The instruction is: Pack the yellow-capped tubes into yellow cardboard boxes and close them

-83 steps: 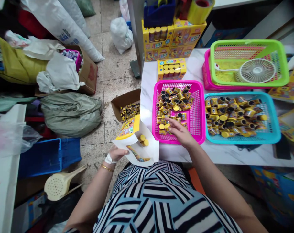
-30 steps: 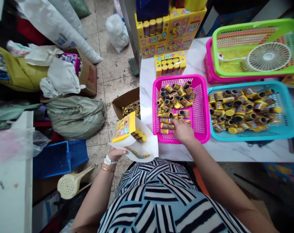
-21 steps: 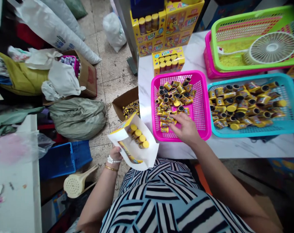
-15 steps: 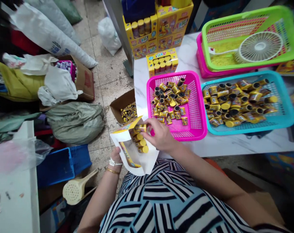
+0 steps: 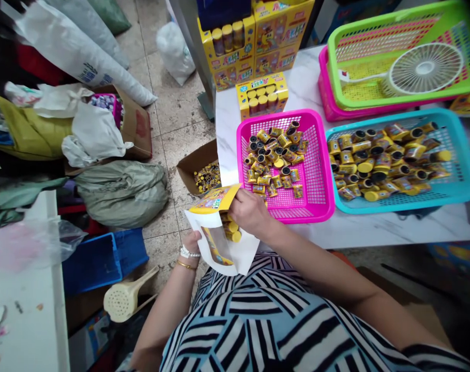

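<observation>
My left hand (image 5: pixel 193 243) grips the lower left edge of a white and yellow display box (image 5: pixel 223 235), held open over my lap. Yellow-capped tubes (image 5: pixel 232 231) lie in a row inside it. My right hand (image 5: pixel 249 211) is closed at the box's mouth, fingers pressed onto the top tubes; what it holds is hidden. Just right of that hand stands a pink basket (image 5: pixel 319 196) with several small yellow tubes (image 5: pixel 275 155) heaped in its far left part.
A blue basket (image 5: pixel 457 188) of larger tubes sits right of the pink one on the white marble table (image 5: pixel 374 230). Behind are a green basket (image 5: pixel 335 36) with a small fan (image 5: pixel 424 68), filled yellow boxes (image 5: pixel 261 95), a floor carton (image 5: pixel 194 165) and bags at left.
My right hand left the pink basket with a tube and came left to the open box, now pressing at the row inside. The left hand tilted the box slightly.
</observation>
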`<move>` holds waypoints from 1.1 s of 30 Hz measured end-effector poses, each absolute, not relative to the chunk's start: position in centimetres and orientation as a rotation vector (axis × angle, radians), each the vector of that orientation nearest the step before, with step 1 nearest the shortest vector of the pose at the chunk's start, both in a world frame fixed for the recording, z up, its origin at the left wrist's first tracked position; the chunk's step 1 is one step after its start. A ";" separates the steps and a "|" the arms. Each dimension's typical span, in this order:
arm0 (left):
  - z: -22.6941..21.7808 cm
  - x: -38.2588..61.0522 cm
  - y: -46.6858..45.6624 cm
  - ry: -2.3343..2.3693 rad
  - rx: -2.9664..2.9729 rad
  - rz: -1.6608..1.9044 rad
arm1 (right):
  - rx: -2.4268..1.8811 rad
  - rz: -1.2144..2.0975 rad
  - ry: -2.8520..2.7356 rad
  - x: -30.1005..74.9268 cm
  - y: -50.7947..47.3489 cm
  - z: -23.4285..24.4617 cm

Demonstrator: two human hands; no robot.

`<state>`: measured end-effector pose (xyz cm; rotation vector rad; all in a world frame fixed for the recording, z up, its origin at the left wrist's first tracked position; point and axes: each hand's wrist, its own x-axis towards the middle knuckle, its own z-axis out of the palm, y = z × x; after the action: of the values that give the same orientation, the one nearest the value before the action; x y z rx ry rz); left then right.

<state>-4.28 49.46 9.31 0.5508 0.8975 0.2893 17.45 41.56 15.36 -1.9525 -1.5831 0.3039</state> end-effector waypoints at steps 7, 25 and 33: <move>10.0 -1.6 50.2 0.768 0.450 0.427 | -2.009 0.327 -1.180 21.3 37.8 14.2; 10.8 -2.5 49.8 0.833 0.453 0.472 | -1.745 0.932 -0.982 21.6 36.4 15.3; 10.8 -2.9 49.4 0.841 0.462 0.470 | -1.718 1.110 -0.955 19.4 34.0 16.0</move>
<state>-2.85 49.40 10.82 0.4624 0.8407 0.4697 19.45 33.97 15.99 -1.7178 -0.9553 1.1097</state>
